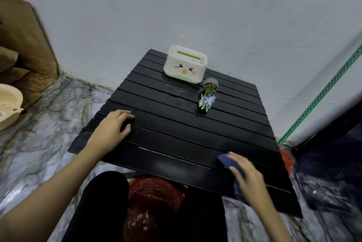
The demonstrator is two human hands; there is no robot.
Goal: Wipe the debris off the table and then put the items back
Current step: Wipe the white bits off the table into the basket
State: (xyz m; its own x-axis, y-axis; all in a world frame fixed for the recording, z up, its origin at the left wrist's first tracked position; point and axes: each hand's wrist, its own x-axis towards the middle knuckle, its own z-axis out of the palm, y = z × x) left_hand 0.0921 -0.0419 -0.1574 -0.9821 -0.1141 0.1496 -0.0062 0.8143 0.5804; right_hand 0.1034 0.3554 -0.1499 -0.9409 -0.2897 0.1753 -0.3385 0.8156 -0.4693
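1. You're wiping: your right hand (pixel 248 175) clamps the dark blue cloth (pixel 228 161) on the black slatted table (pixel 176 143); your left hand (pixel 115 126) rests flat, fingers apart
2. Beyond your hands lie a cream duck-face tissue box (pixel 185 63) and tipped grey flowerpot (pixel 210 86); next, I judge, sweep toward the red basket (pixel 154 192) below

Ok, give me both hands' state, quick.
Left hand: open, empty, fingers resting on the black table.
Right hand: closed on a dark blue cloth at the table's near edge.
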